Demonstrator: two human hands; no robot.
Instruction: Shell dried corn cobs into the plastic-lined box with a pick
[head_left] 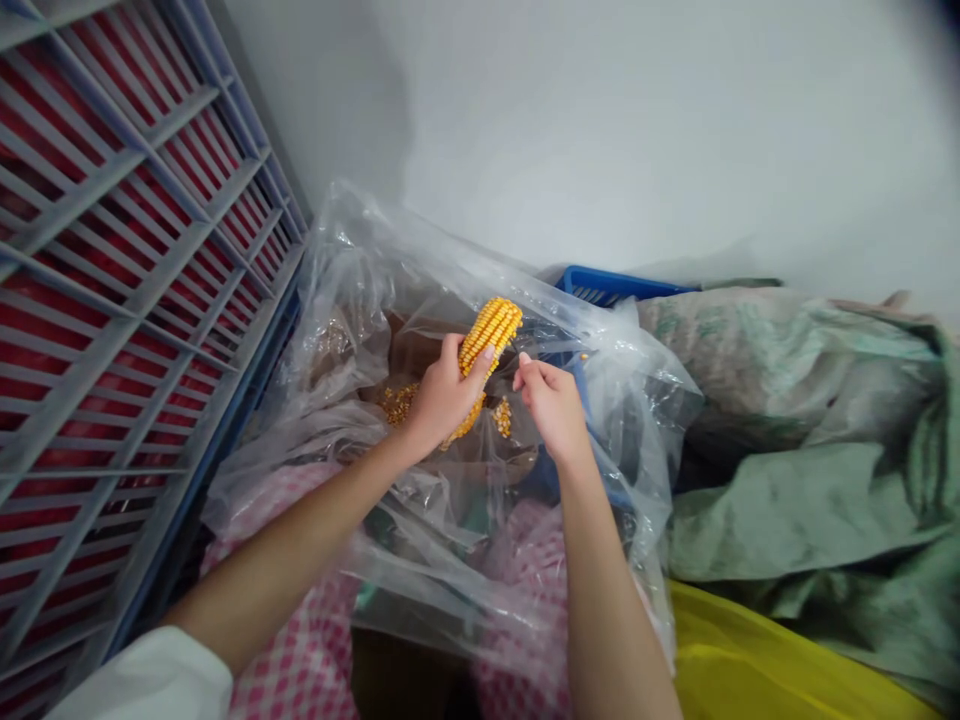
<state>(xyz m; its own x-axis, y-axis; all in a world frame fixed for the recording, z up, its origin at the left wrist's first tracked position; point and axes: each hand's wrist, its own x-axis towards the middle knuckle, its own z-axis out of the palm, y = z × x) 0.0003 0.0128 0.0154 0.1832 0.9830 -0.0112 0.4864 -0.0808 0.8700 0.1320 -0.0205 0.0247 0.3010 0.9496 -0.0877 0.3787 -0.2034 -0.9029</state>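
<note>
A clear plastic bag [337,330] lies open between a slatted rack [142,300] and a green sack [795,480], below a wall [600,120], with a blue basket [615,285] at its far edge. Inside, the left hand [442,395] closes around a corn cob [491,330], its long axis tilting from lower left to upper right. The right hand [551,405], fingers curled into a loose pinch, sits just beside the cob; whether it holds anything is unclear. Loose kernels [502,417] lie beneath.
</note>
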